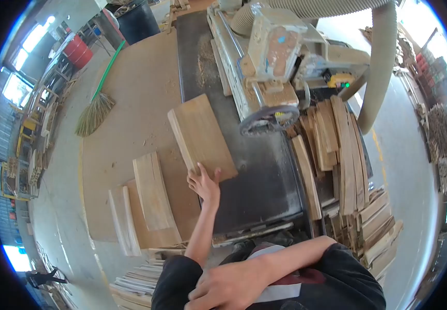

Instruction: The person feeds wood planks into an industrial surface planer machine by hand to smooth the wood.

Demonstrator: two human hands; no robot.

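My left hand (204, 187) lies on the near end of a wide wooden board (200, 135), fingers spread over its top face. The board rests at a slant, partly on the dark machine table (257, 191) and partly on the brown sheet surface beside it. My right hand (231, 287) is close to the camera, across my body near the left sleeve. Its fingers bend downward, and the frame's lower edge cuts off their tips, so any object in them is hidden. Left of my left hand lie another board (153, 191) and a narrower pale board (123, 219).
A woodworking machine with a handwheel (269, 121) and a thick dust hose (381, 67) stands ahead. Wood strips (344, 155) are piled at right; more strips (138, 281) are stacked lower left. A green-handled broom (95, 111) lies on the brown sheet (140, 98). A red drum (77, 51) stands behind.
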